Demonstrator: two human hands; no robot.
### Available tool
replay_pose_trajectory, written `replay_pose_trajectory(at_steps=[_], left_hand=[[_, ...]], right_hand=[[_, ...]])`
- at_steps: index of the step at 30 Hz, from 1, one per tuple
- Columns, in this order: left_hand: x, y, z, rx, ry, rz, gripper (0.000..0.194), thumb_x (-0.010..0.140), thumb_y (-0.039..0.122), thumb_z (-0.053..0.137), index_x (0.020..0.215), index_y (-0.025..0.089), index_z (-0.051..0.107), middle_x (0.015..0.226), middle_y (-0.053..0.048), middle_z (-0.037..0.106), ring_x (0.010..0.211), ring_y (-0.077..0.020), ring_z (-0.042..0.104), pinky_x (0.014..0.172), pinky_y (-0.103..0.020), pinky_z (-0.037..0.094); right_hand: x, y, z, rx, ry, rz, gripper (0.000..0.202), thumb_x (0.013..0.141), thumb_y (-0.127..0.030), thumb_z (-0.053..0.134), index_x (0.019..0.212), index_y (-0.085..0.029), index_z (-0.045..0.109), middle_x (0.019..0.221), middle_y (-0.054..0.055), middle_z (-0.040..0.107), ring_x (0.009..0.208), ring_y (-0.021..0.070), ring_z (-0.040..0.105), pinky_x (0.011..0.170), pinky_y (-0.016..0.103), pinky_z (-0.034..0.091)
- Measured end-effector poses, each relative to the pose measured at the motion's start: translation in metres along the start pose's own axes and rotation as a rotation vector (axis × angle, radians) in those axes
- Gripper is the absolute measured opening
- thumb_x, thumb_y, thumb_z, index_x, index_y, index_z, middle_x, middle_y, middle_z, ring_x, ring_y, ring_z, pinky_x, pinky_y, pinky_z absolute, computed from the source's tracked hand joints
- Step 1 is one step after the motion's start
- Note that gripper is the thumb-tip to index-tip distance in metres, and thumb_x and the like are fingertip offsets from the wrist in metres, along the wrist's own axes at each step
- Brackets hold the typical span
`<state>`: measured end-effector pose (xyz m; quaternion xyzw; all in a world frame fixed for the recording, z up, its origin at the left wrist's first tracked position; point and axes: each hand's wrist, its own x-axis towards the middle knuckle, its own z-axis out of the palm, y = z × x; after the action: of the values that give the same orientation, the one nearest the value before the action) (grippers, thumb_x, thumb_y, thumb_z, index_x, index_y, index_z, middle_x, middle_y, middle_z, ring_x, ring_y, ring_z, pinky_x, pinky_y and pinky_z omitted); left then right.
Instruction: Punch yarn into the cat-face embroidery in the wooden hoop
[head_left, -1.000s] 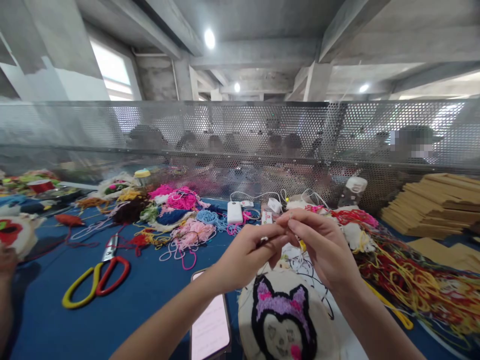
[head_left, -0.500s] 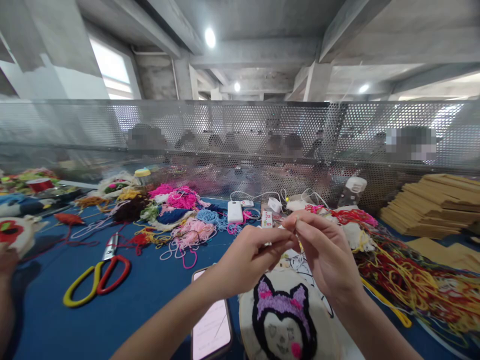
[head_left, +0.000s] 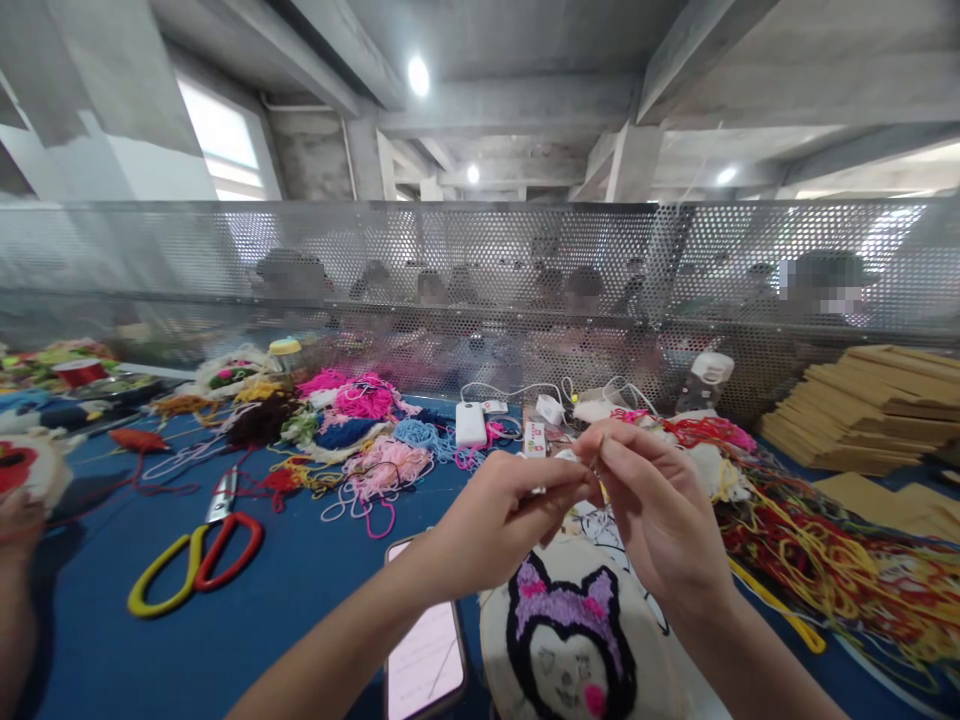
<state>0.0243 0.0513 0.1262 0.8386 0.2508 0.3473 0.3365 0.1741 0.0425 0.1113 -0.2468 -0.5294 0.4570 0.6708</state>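
My left hand (head_left: 514,505) and my right hand (head_left: 656,500) meet above the table, fingertips pinched close together. Whatever they pinch is too small and too hidden to name. Below them lies a round embroidery hoop (head_left: 491,650) with cream cloth, worked with a black, purple and pink cat-eared figure. The figure's face shows only drawn lines and a pink tuft. Left of the hoop, partly behind my left forearm, rests a phone (head_left: 431,655) with a lit screen. A paper with black line drawing (head_left: 600,525) shows behind the hoop, partly covered by my right hand.
Scissors (head_left: 199,560) with yellow and red handles lie on the blue table. Yarn heaps (head_left: 367,395) spread behind, and tangled yarn (head_left: 825,550) fills the right. Brown envelopes (head_left: 862,410) are stacked back right. Another person's hand (head_left: 19,530) holds a hoop at far left. A perforated screen (head_left: 480,260) stands behind.
My right hand has shifted slightly right, its fingertips still near those of the left. The other person's hand and hoop at far left have moved a little. Most else stays put.
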Motion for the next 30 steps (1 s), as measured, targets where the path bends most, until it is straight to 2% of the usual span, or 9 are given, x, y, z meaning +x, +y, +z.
replay_pose_trajectory(at_steps=[8,11,15,17,21,25,30], left_hand=[[-0.001,-0.001,0.002,-0.025,0.000,-0.024,0.031,0.092,0.031,0.041,0.076,0.014,0.061,0.053,0.003,0.046,0.049,-0.0066,0.042,0.049,-0.020,0.034],[-0.002,-0.002,0.002,-0.030,-0.014,-0.054,0.031,0.092,0.033,0.041,0.082,0.014,0.063,0.053,0.003,0.047,0.049,-0.0072,0.044,0.049,-0.020,0.035],[0.000,-0.006,0.004,-0.064,-0.050,-0.137,0.029,0.090,0.034,0.043,0.088,0.014,0.064,0.053,0.003,0.048,0.048,-0.0077,0.045,0.050,-0.021,0.037],[0.002,-0.009,0.006,-0.132,-0.049,-0.175,0.028,0.090,0.034,0.043,0.087,0.014,0.064,0.052,0.003,0.048,0.048,-0.0076,0.044,0.050,-0.021,0.037],[0.005,-0.013,0.010,-0.240,-0.029,-0.215,0.027,0.090,0.033,0.043,0.086,0.014,0.062,0.049,0.004,0.046,0.045,-0.0068,0.042,0.046,-0.020,0.031],[0.006,-0.012,0.008,-0.247,-0.010,-0.222,0.028,0.089,0.035,0.044,0.081,0.014,0.061,0.048,0.004,0.046,0.043,-0.0061,0.038,0.044,-0.020,0.028],[0.007,-0.011,0.005,-0.233,-0.006,-0.208,0.029,0.090,0.036,0.043,0.083,0.014,0.061,0.048,0.004,0.046,0.044,-0.0061,0.038,0.043,-0.020,0.027]], right_hand=[[0.000,0.002,0.002,0.025,0.012,0.001,0.014,0.080,-0.024,0.058,0.070,-0.023,0.069,0.068,-0.001,0.058,0.051,0.0075,0.046,0.045,0.020,0.042],[0.005,-0.003,-0.006,0.000,0.022,-0.024,0.015,0.081,-0.026,0.057,0.072,-0.023,0.069,0.066,0.000,0.056,0.055,0.0103,0.049,0.045,0.022,0.041],[0.018,-0.017,-0.030,-0.039,0.236,-0.212,0.016,0.082,-0.024,0.055,0.074,-0.024,0.069,0.077,0.001,0.061,0.067,0.0120,0.054,0.066,0.026,0.048],[0.023,-0.020,-0.039,-0.078,0.276,-0.259,0.015,0.081,-0.022,0.056,0.075,-0.025,0.069,0.080,0.001,0.062,0.068,0.0127,0.054,0.069,0.027,0.047],[0.026,-0.017,-0.039,-0.106,0.153,-0.222,0.016,0.078,-0.017,0.054,0.070,-0.023,0.066,0.076,0.001,0.061,0.069,0.0131,0.052,0.067,0.026,0.043],[0.024,-0.012,-0.033,-0.132,0.050,-0.133,0.017,0.075,-0.016,0.047,0.061,-0.021,0.055,0.072,0.001,0.057,0.073,0.0149,0.050,0.067,0.028,0.039],[0.024,-0.011,-0.034,-0.183,-0.067,-0.110,0.020,0.073,-0.018,0.040,0.053,-0.021,0.043,0.063,0.002,0.054,0.068,0.0170,0.047,0.066,0.032,0.035]])
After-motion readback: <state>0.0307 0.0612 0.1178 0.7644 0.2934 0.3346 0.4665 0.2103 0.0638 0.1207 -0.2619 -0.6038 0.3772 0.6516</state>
